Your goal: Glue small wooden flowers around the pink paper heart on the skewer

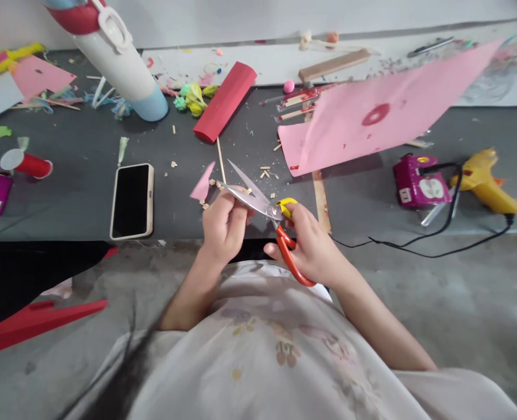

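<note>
Red-handled scissors (294, 262) are in my right hand (313, 248), their blades apart and pointing up and left. A small yellow piece (287, 206) shows at the fingertips of that hand. My left hand (226, 221) is closed beside the blades, with a thin wooden stick (220, 160) rising above it; whether the fingers hold the stick is hard to tell. Just above and left of the left hand is a small pink scrap (203, 183). Beyond both hands a folded red sheet (226, 102) lies on the grey table (175, 204).
A phone (131, 201), a red thread spool (28, 164) and a tall bottle (131, 76) are on the left. A large pink sheet (372, 116), a purple box (420, 181) and a corded yellow glue gun (488, 184) are on the right. Small scraps litter the middle.
</note>
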Demonstrator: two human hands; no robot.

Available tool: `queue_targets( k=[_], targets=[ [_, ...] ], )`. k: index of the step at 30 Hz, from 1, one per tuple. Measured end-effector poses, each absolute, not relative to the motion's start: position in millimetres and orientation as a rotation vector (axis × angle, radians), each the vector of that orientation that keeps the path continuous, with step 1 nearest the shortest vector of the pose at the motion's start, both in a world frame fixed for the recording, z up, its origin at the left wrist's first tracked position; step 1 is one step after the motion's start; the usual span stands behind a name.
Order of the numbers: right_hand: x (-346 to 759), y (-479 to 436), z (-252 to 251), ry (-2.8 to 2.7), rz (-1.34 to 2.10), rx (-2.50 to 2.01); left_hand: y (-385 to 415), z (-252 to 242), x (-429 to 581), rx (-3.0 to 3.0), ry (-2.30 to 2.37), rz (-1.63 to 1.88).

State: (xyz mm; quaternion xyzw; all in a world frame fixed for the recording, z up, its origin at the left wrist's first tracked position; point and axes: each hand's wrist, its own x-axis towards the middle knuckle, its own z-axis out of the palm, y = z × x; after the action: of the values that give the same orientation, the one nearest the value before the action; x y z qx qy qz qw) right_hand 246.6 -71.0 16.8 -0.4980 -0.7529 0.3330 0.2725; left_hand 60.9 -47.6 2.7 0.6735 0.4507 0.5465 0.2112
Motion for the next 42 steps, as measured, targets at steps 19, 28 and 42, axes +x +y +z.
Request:
queue_targets(
  k=[19,28,42],
  targets=[
    [243,-67,21,-2.059,0.917,-1.397,-46,1,55,2.169,1.463,1.355],
    [238,-67,26,-2.088,0.818,-1.511,-43,-1,53,2.226,1.489,1.366],
    [234,-70,30,-2.139,0.734,-1.585,-47,-5,57,2.091,1.562,1.411]
  ],
)
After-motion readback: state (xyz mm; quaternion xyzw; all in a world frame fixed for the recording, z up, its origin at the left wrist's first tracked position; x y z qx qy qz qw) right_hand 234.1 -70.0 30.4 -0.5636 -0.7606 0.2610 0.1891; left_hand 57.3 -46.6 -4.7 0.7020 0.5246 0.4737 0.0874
